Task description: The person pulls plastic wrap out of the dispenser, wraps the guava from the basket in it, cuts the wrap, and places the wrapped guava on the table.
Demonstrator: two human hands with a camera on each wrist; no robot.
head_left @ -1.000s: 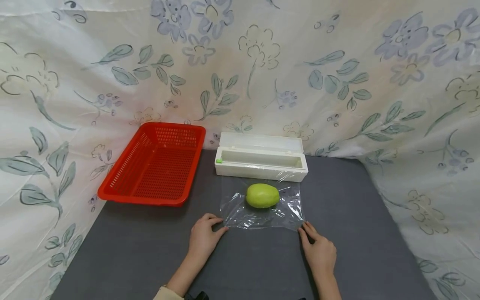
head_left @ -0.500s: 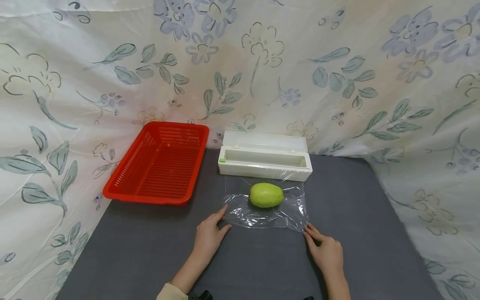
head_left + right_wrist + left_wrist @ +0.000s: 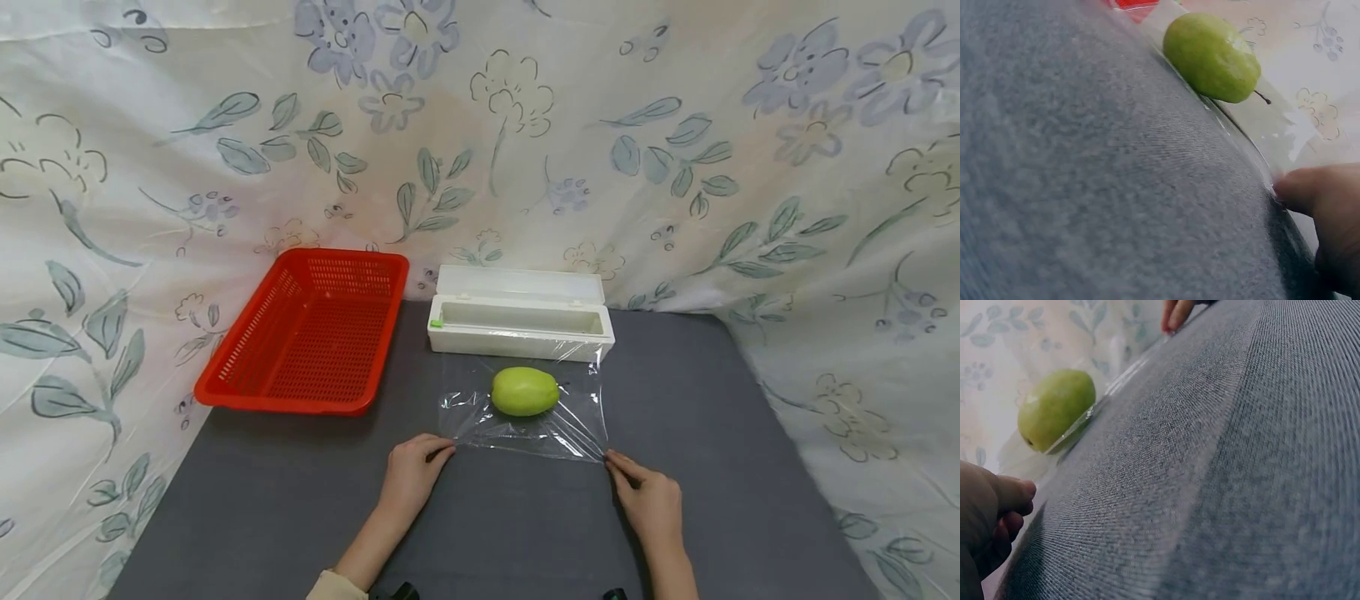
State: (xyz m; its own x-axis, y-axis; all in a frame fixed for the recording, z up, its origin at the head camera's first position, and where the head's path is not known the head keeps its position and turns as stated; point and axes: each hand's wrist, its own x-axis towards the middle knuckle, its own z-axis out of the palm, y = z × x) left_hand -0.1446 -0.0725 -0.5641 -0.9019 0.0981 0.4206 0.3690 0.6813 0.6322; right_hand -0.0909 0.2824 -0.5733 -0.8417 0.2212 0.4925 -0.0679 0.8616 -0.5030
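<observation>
A green pear-like fruit [image 3: 525,392] with a short dark stem lies on a sheet of clear plastic wrap [image 3: 480,429] spread over the dark grey cloth. My left hand [image 3: 411,471] pinches the wrap's near left corner between thumb and fingers. At the near right corner, my right hand [image 3: 651,504] pinches the film too, and creases run from there toward the fruit. The wrap reaches back to a long white dispenser box [image 3: 521,343], whose lid stands open. In the right wrist view the thumb [image 3: 1300,190] presses at the film's edge.
A red plastic basket [image 3: 300,400] with slotted sides stands at the back left, beside the white box. A floral curtain [image 3: 480,125] hangs behind and around the table. Grey cloth [image 3: 517,533] covers the table in front of the wrap.
The left hand's index finger was lifted and stretched half a second ago; now it has closed with the thumb on the corner. The wrap's near edge looks tauter. The fruit stays put.
</observation>
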